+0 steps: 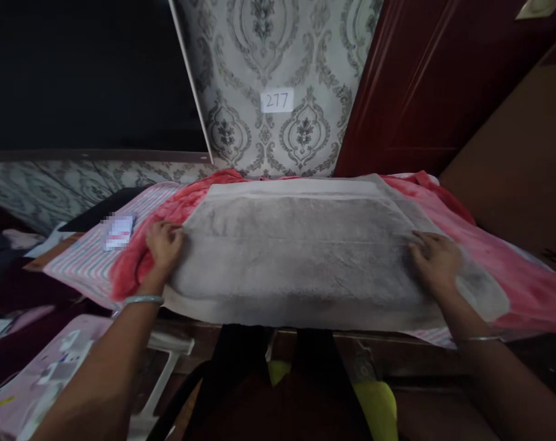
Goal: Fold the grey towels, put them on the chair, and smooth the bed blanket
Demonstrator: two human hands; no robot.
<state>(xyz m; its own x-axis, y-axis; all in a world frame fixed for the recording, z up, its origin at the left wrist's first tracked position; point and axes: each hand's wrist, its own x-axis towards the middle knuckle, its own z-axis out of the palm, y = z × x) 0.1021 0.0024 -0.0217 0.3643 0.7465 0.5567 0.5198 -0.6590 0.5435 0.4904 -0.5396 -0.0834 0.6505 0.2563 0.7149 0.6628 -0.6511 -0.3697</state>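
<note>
A wide grey plush cloth (296, 245) lies spread on the table, with a pale, thin sheet-like layer (296, 188) showing along its far edge and right side. At its left edge, my left hand (165, 245) has curled fingers gripping the border. My right hand (436, 260) pinches the cloth near its right end, thumb and forefinger close together. Faint creases cross the cloth's surface. Beneath it, a pink-red fleece blanket (471, 257) sticks out on both sides.
A striped cloth (82, 263) with a phone-like object (119, 233) on it lies at the left. A dark screen (84, 79) hangs over the table's back left. Behind stand a patterned wall (268, 55) and a dark red door (425, 79). A pink board (57, 367) is at lower left.
</note>
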